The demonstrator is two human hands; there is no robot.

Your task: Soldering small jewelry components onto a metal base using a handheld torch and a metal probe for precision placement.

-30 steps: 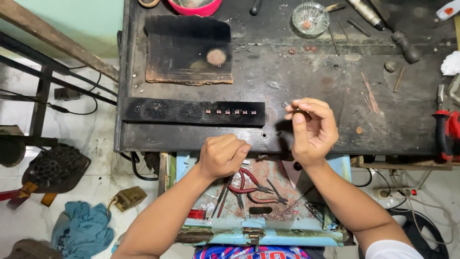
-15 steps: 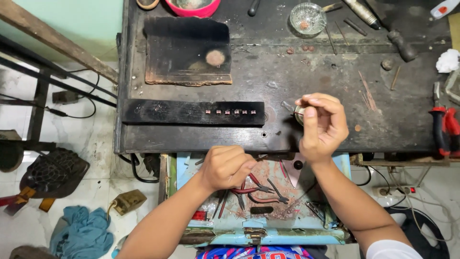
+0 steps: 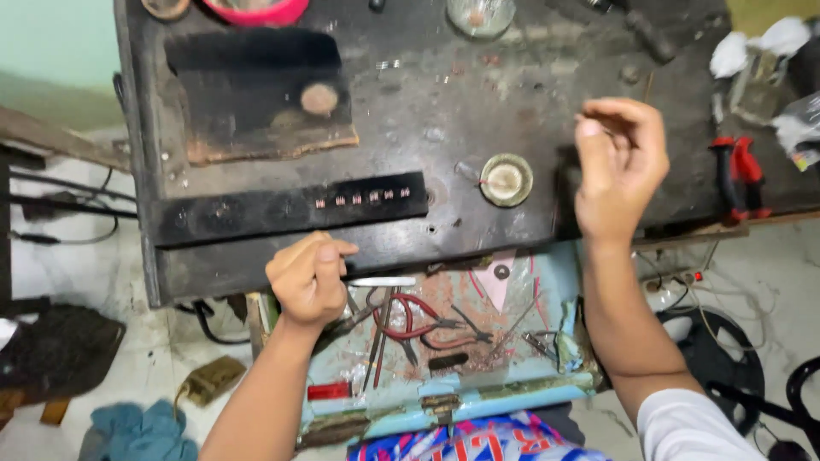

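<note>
My left hand (image 3: 312,277) is at the front edge of the dark workbench (image 3: 427,102), closed on a thin silver metal tool (image 3: 382,281) that sticks out to the right over the open drawer. My right hand (image 3: 619,171) is raised over the bench's right part with thumb and fingers pinched together; whether anything tiny sits between them is unclear. A round metal disc (image 3: 506,179) lies on the bench just left of that hand, apart from it. A black strip (image 3: 256,213) with a row of small metal contacts (image 3: 359,199) lies above my left hand.
An open light-blue drawer (image 3: 512,384) under the bench holds red-handled pliers (image 3: 410,320) and several small tools. A dark board with a round pad (image 3: 320,98) lies at the back left. A red-handled tool (image 3: 735,175) and white rags (image 3: 752,47) sit at the right. A blue cloth (image 3: 137,431) lies on the floor.
The round disc that was at my right hand's fingers now lies on the bench, and that hand has moved right of it. My left hand stays at the drawer's edge.
</note>
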